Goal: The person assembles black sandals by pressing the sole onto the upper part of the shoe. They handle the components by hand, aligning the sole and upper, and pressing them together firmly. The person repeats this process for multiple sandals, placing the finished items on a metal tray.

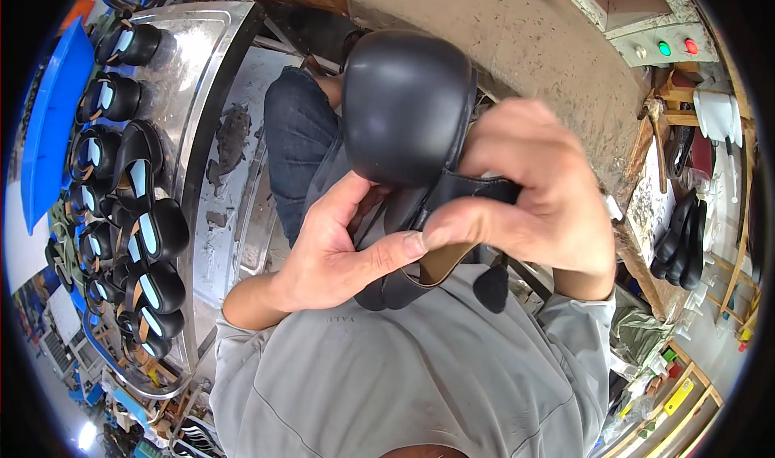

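Close in front of my chest I hold a black shoe (408, 107), its smooth rounded toe pointing away from me. My left hand (335, 252) grips the side of the shoe near its opening, thumb stretched across toward the right. A black strap (483, 185) is pinched between the thumb and bent fingers of my right hand (537, 192), which is slightly blurred. Both thumb tips nearly meet over the opening, where a tan lining shows. Below the right wrist hangs a dark rounded flap (490, 288). Parts of the shoe are hidden behind my hands.
At left, a metal rack (190, 46) carries several black shoes (161, 228) with light-blue insole patches, beside a blue tray (52, 127). A brown worktable (517, 46) lies ahead, with a control panel (666, 50) at far right. Dark shoe forms (682, 240) hang at right.
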Available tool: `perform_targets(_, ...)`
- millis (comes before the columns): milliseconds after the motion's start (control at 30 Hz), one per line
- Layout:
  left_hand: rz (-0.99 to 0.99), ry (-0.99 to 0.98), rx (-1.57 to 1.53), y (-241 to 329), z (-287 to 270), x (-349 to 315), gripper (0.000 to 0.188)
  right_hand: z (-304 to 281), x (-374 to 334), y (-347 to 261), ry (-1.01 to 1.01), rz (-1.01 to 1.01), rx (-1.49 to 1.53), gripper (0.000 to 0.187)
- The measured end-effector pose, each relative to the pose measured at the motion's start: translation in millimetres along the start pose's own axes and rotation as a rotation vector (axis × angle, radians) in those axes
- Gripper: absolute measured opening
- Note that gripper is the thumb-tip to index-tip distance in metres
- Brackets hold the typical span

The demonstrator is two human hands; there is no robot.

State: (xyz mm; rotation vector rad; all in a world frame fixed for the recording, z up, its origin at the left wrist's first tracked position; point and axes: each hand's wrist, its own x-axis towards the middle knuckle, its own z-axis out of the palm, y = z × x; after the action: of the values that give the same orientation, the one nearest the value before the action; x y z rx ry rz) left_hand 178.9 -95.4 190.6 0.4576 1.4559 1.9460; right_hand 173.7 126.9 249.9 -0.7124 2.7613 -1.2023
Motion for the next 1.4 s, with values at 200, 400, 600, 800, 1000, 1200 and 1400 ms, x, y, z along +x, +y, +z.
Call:
perform_targets(200, -0.008, -0.035, -0.066, 0, -7, -3, 0.055, 31, 1, 17, 0.039, -0.056, 0.434, 0.016)
perform_targets(400, -0.06, 0.005, -0.096, -9, -30, -13, 0.028, 23, 4, 13, -0.08, -0.196, 0.76, 0.027)
perform_targets(600, 0.061, -0.11, 0.162, -3, -14, -7, 0.059, 31, 6, 11, -0.021, 0.177, 0.566, 0.019)
perform_targets(800, -0.104, -0.149, 0.062, 4, -14, -1, 0.065, 21, 2, 3, -0.051, 0.221, 0.289, 0.033)
perform_targets(1000, -0.05, -0.173, -0.005, -2, -13, -3, 0.065, 28, -6, 0, 0.035, 0.067, 0.028, 0.044)
perform_targets(1200, 0.105, -0.18, 0.151, -6, -18, -1, 0.052, 36, -15, 1, 0.123, 0.024, 0.115, 0.039)
perform_targets(1400, 0.263, -0.3, 0.323, -17, -43, 11, 0.047, 41, -17, 4, 0.192, -0.078, 0.152, 0.032)
